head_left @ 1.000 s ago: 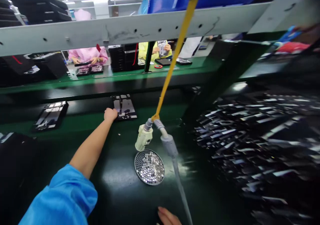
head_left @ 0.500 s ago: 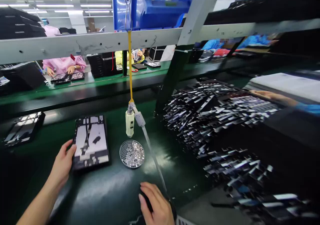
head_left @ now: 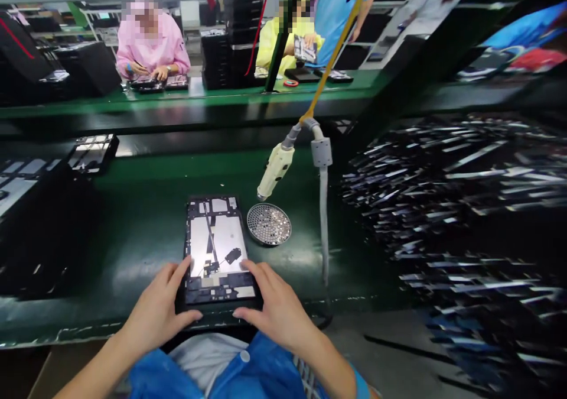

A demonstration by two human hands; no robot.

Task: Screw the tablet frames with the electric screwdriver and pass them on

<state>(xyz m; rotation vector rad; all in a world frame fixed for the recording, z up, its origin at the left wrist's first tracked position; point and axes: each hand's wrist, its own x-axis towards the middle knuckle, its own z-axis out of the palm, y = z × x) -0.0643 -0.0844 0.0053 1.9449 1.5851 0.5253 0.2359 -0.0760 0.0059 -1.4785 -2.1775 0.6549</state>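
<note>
An opened tablet (head_left: 217,239), its inner parts and a pale battery area showing, lies in front of me at the table's near edge. My left hand (head_left: 160,304) holds its left side, the fingers along the edge and the thumb at the near corner. On the opposite side my right hand (head_left: 275,303) grips the right edge, thumb also at the near end. Just beyond the tablet's upper right sits a round perforated metal screw plate (head_left: 269,224). Over it a cream electric screwdriver (head_left: 275,170) hangs tilted, touched by neither hand.
A yellow cord (head_left: 337,50) and a grey cable (head_left: 324,221) run to the screwdriver. Dark stacks with shiny strips (head_left: 465,210), blurred, fill the right. Stacked devices (head_left: 44,227) stand at left. Across the green bench (head_left: 199,100) people in pink and yellow handle similar devices.
The tablet has come nearer to me, to the table edge. My right hand has joined the left on it. The view has tilted down and the screwdriver now hangs at a slant.
</note>
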